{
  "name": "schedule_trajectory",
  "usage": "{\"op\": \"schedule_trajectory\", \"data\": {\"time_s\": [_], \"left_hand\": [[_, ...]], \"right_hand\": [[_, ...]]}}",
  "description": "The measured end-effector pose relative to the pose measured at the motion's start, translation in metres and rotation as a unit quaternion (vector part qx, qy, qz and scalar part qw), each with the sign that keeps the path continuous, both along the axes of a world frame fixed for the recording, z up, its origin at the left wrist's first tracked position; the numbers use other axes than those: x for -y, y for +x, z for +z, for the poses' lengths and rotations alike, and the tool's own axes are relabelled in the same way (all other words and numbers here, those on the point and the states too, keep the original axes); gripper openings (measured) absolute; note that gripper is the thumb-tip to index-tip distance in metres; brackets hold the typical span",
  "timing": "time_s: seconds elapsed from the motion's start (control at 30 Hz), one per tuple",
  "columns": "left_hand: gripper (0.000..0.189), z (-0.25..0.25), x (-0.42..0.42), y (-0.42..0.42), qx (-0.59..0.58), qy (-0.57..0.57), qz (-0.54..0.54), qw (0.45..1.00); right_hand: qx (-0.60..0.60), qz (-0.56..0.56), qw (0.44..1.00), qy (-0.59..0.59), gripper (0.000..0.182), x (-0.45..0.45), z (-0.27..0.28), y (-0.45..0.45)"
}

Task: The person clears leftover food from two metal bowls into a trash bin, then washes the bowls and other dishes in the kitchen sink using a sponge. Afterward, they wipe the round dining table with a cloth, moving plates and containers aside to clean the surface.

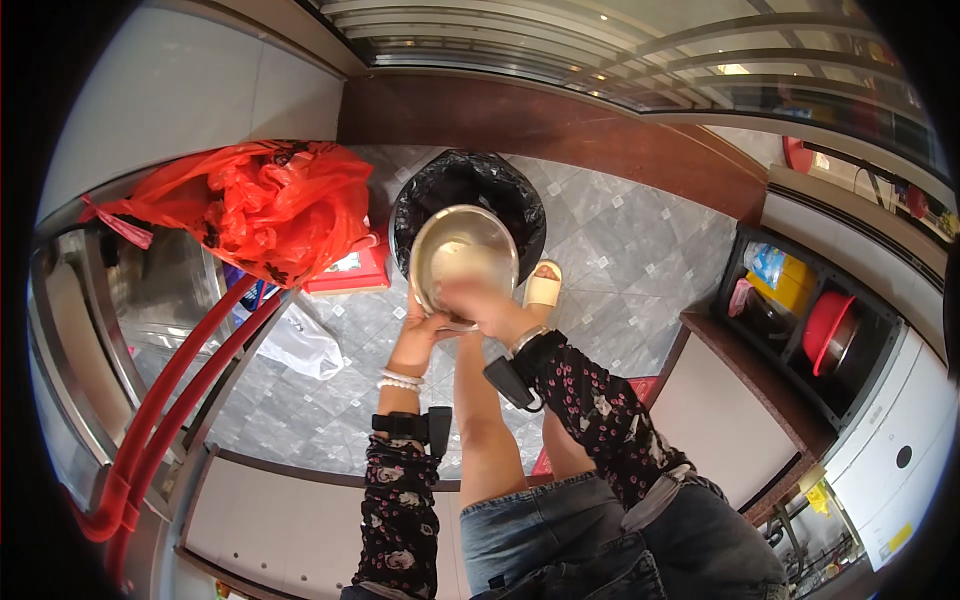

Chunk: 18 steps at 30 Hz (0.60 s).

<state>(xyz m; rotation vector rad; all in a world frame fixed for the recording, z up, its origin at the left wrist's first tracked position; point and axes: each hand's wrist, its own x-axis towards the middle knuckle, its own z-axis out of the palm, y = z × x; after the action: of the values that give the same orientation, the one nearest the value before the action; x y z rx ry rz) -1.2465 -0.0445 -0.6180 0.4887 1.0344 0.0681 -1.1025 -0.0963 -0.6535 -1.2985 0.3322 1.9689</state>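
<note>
A round metal bowl [425, 259] is held over a bin lined with a black plastic bag [469, 176]. My left hand [417, 334] grips the bowl's near-left rim, its thumb reaching along the near edge. My right hand [486, 306] reaches into the bowl over the near side, its fingers smeared by motion. Something pale [457, 257] lies in the bowl, too blurred to name. Whether the right fingers hold anything is hidden by the blur.
A red plastic bag [262, 202] bulges at the left, above a red box [352, 271] and a white plastic bag [296, 345]. Red-covered pipes or handles [176, 375] curve along the left. A dark shelf [795, 352] at the right holds a red basin [823, 330].
</note>
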Motion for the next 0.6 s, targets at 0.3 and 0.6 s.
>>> {"op": "schedule_trajectory", "data": {"time_s": [0.3, 0.6], "left_hand": [[0.077, 0.012, 0.000, 0.005, -0.074, 0.152, 0.047, 0.984], [0.071, 0.028, -0.002, 0.000, -0.204, 0.173, 0.047, 0.962]], "right_hand": [[0.515, 0.298, 0.758, 0.266, 0.010, 0.021, -0.051, 0.025], [0.539, 0.410, 0.728, 0.110, 0.046, 0.005, -0.064, 0.054]]}}
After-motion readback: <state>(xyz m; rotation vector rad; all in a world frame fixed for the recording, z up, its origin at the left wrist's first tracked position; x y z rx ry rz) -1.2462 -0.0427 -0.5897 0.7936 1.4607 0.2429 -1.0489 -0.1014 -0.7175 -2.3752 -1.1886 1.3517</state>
